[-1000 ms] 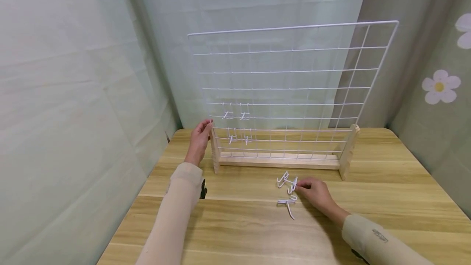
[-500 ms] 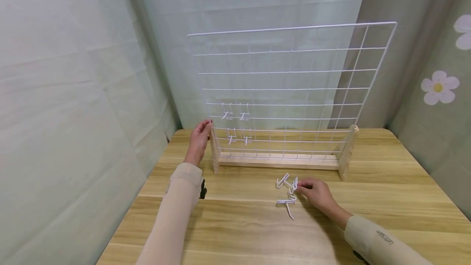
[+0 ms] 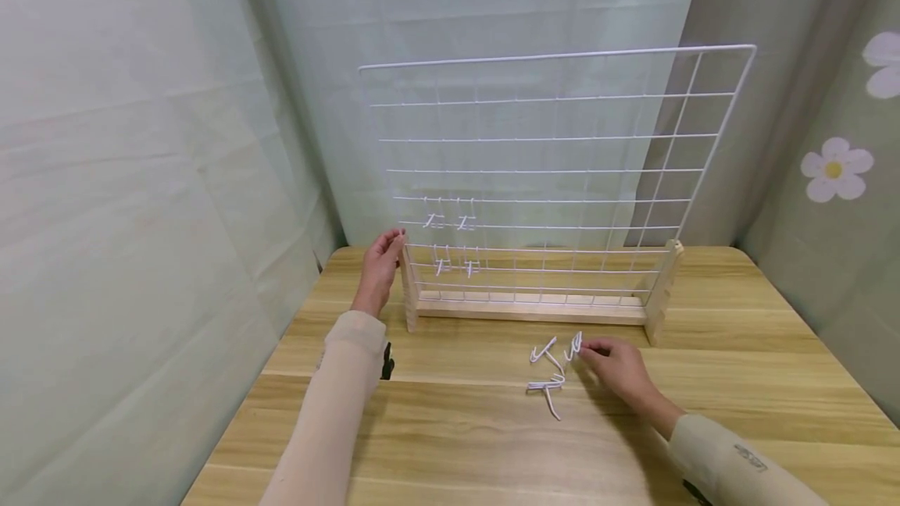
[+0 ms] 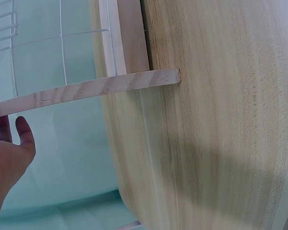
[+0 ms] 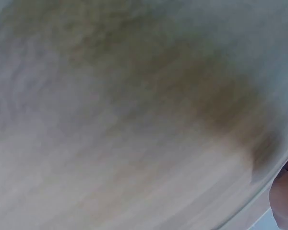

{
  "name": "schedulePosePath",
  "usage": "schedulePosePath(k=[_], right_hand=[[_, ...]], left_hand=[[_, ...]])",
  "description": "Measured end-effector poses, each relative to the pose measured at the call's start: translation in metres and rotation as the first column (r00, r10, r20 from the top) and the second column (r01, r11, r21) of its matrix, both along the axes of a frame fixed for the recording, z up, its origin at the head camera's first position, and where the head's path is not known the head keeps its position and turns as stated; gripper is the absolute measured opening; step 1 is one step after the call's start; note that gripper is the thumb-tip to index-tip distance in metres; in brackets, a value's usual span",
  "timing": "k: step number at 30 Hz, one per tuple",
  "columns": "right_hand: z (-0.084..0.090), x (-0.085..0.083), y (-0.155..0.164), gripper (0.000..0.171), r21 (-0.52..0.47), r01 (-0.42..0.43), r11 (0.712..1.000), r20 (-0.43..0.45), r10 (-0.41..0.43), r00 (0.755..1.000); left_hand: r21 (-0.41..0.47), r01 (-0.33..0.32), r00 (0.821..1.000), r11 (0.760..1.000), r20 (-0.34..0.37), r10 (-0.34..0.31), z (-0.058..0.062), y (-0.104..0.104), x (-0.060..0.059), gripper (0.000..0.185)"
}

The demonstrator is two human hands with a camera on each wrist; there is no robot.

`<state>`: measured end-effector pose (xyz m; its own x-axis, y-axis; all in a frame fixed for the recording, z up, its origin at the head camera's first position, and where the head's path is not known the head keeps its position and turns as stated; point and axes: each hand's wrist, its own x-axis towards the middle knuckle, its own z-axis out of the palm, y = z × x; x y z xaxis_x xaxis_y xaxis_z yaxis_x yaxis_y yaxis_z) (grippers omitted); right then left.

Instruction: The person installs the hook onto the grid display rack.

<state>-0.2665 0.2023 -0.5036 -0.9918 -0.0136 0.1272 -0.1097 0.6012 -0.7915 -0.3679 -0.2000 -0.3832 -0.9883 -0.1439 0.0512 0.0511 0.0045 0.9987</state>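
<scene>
In the head view my right hand (image 3: 619,369) pinches a white wire hook (image 3: 574,345) between thumb and fingertips, low over the wooden table. Left of it lie two more white hooks, one angled (image 3: 547,351) and one nearer me (image 3: 545,387). My left hand (image 3: 381,264) touches the left wooden upright (image 3: 410,287) of a white wire grid rack (image 3: 548,170). The left wrist view has its fingers against the outer side of that upright (image 4: 86,88), thumb (image 4: 25,132) apart. Several hooks (image 3: 466,222) hang on the grid's lower left. The right wrist view is blurred.
The rack's wooden base bar (image 3: 530,309) and right upright (image 3: 663,291) stand just beyond my right hand. Pale cloth curtains (image 3: 176,178) enclose the table (image 3: 450,428) at the back and sides.
My right hand has shifted slightly right, drawing the pinched hook away from the angled one, which has turned a little. My left hand stays at the upright.
</scene>
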Motion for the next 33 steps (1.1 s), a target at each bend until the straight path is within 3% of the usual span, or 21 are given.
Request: schedulePosePath(k=[5,13,18,20,25,27,33], right_hand=[[0.006,-0.003,0.003,0.021,-0.022,0.033,0.999,0.019,-0.033,0.999],[0.014,-0.008,0.002,0.024,-0.054,0.066,0.996,0.022,-0.065,0.998],[0.019,-0.01,0.0,0.021,-0.052,0.082,0.995,-0.025,-0.084,0.996],[0.021,-0.01,0.0,0.021,-0.05,0.093,0.994,-0.036,-0.095,0.995],[0.025,-0.012,-0.003,0.025,-0.043,0.126,0.991,-0.063,-0.129,0.99],[0.026,-0.013,-0.005,0.024,-0.036,0.144,0.989,-0.079,-0.146,0.986],[0.029,-0.014,-0.011,0.022,-0.034,0.214,0.976,-0.132,-0.216,0.967]], left_hand=[[-0.038,-0.016,1.0,0.999,-0.011,0.015,-0.007,-0.001,-0.004,0.044],[-0.026,-0.015,1.0,1.0,-0.017,0.015,-0.007,-0.001,-0.004,0.044],[-0.028,-0.011,1.0,1.0,-0.019,0.011,-0.006,-0.001,-0.003,0.046],[-0.018,0.001,1.0,1.0,-0.006,-0.001,0.001,0.001,0.002,0.046],[0.009,0.013,1.0,1.0,0.008,-0.013,0.005,0.001,0.003,0.045],[0.003,0.006,1.0,1.0,-0.005,-0.006,-0.002,-0.001,-0.002,0.046],[-0.016,-0.009,1.0,1.0,-0.023,0.009,-0.007,-0.001,-0.004,0.046]])
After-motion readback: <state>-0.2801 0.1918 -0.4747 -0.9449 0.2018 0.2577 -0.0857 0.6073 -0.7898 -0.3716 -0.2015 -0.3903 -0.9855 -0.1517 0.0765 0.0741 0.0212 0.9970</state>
